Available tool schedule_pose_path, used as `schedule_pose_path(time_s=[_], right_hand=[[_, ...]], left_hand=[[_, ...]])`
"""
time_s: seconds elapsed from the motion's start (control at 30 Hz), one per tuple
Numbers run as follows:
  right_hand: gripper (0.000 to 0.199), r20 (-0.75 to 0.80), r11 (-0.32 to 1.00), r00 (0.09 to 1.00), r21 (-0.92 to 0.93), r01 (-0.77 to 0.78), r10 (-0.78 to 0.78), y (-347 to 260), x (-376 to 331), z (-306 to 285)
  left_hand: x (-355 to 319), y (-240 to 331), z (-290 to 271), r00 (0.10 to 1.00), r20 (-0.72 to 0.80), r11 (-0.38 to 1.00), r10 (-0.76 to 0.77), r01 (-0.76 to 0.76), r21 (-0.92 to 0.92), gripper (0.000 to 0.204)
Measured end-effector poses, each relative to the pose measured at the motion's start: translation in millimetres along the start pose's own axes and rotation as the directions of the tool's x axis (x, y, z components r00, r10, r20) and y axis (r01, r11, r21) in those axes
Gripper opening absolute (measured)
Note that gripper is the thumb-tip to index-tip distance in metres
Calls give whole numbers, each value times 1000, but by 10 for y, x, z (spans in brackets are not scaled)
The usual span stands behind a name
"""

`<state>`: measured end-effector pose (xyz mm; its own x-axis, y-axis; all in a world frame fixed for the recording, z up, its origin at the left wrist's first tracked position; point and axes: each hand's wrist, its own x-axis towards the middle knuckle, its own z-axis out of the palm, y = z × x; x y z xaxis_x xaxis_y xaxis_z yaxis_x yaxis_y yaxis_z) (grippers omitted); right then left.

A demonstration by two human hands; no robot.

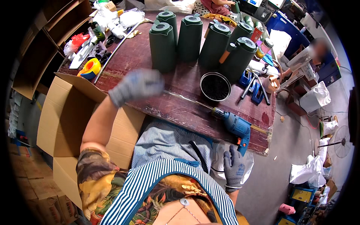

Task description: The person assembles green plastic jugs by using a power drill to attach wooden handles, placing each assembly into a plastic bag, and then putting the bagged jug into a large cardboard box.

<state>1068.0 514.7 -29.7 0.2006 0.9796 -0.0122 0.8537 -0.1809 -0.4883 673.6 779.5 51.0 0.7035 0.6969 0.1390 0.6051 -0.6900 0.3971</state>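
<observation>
Jug [162, 47] just past left hand [137, 85] fingers

Nearest the reaching left hand stands a dark green jug [162, 47], upright at the left end of a row, lid on, far side of the tabletop. To the right, a blue electric drill [235, 126] lies on its side at the near table edge, long thin bit pointing left.

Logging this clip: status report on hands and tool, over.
Left gloved hand blurred above green plastic jug, empty. Right gloved hand below table edge, beside blue electric drill. Nothing between them.
</observation>
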Motion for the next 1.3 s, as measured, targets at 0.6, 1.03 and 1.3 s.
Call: schedule_pose_path(time_s=[0.6, 1.03, 1.3], right_hand=[[81, -304, 974, 953, -212, -84, 16, 962, 420, 325], [98, -238, 919, 943, 371, -133, 232, 880, 249, 703], [98, -308, 941, 929, 324, -101, 206, 782, 208, 807]], left_hand=[[-601, 179, 158, 663, -450, 587, -598, -20, -810, 53], [-1204, -124, 1638, 955, 203, 339, -217, 269, -901, 83], [847, 744, 1230, 960, -274, 999, -50, 46, -22, 45]])
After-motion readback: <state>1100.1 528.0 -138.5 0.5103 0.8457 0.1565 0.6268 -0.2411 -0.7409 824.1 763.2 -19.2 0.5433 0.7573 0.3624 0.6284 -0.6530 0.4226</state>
